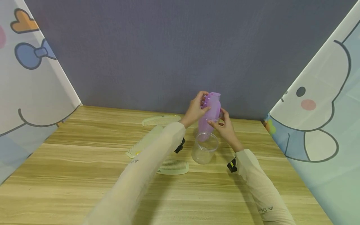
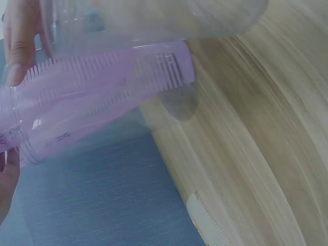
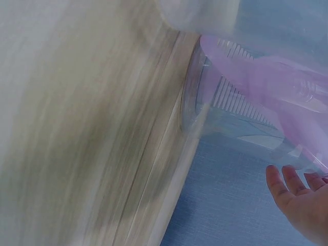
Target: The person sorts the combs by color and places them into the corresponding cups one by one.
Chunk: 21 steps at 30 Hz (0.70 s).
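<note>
Purple combs [image 1: 210,114] stand bunched upright in a clear plastic jar [image 3: 241,125], their tops rising above its rim. My left hand [image 1: 194,110] holds them near the top, thumb in front and fingers on the toothed side. Around the jar's rim, my right hand [image 1: 227,129] grips with the thumb in front and fingers behind. A second clear jar [image 1: 203,156] stands just in front and overlaps the first one's lower part. Through the clear wall, the left wrist view shows the purple teeth and comb ends [image 2: 174,72] down inside.
Pale green combs lie on the wooden table [image 1: 70,175] left of the jars: one at the back [image 1: 161,120], a larger one [image 1: 147,140] partly behind the left sleeve, one nearer [image 1: 175,168]. A dark grey panel [image 1: 168,56] rises behind, with cartoon-printed sides.
</note>
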### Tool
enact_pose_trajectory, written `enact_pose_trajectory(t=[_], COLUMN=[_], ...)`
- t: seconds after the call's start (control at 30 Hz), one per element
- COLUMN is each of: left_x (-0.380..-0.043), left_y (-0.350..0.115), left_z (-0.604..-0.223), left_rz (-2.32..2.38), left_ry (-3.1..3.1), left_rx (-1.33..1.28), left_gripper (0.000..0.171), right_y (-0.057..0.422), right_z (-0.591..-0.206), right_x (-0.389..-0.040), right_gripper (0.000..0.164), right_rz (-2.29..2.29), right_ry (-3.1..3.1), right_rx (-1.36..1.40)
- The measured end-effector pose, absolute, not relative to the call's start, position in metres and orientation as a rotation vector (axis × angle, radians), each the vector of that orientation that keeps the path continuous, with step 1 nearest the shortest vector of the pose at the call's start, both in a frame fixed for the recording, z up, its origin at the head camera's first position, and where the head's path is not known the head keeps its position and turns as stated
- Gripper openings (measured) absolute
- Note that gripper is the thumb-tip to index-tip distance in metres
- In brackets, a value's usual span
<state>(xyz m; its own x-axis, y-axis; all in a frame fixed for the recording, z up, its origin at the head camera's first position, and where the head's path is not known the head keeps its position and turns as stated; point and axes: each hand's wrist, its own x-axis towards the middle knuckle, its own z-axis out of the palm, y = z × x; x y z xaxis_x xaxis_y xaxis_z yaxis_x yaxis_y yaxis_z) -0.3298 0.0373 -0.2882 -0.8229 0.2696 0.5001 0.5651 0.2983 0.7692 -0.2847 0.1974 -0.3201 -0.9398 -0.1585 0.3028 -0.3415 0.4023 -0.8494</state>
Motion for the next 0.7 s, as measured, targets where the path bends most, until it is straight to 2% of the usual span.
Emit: enact_pose_trajectory(t=[0.7], left_x=[-0.3315], left_y=[0.0348], left_z=[-0.296], left_rz=[-1.288], left_ry=[-2.37], left_rx=[-0.75], left_gripper=[0.053], right_y=[0.1969], right_z=[-0.3211], right_x=[-0.2863], right_gripper=[0.077], right_rz=[1.561], right_ry=[-2.466], right_rx=[0.452])
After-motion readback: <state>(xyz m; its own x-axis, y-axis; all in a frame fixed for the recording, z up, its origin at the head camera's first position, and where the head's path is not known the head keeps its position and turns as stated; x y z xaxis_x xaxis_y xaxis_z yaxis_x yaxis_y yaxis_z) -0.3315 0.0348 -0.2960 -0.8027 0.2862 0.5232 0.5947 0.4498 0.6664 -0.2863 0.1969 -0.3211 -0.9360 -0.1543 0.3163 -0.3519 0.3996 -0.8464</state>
